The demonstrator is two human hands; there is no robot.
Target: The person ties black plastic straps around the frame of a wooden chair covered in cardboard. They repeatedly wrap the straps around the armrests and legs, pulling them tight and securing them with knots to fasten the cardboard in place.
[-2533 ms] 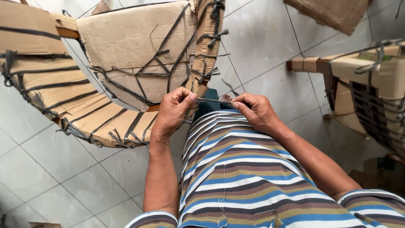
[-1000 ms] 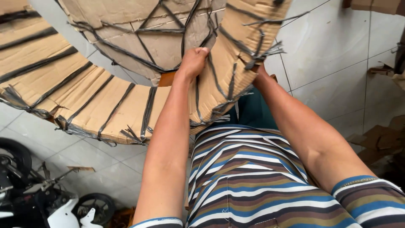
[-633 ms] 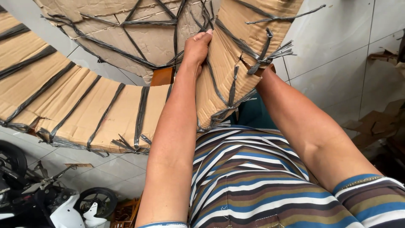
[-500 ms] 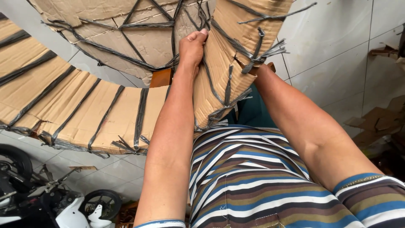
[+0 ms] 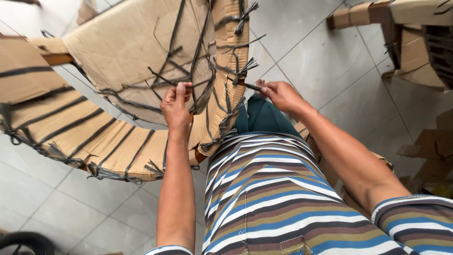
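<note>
A curved piece of furniture wrapped in brown cardboard (image 5: 127,52) and bound with black straps fills the upper left. My left hand (image 5: 176,106) pinches a black strap (image 5: 165,81) against the cardboard's inner face. My right hand (image 5: 279,94) is at the wrapped rim's right edge and grips the end of a dark strap (image 5: 250,86) that sticks out from it. My striped shirt fills the bottom of the view.
Another cardboard-wrapped piece with black straps (image 5: 415,28) stands at the upper right. Torn cardboard scraps (image 5: 429,151) lie on the pale tiled floor (image 5: 325,56) at the right. A dark rounded object (image 5: 23,241) shows at the bottom left corner.
The wrapped piece has come lower and further from my face. My left hand has slid down from its top edge to a strap on the inner face; my right hand has come out from behind the rim.
</note>
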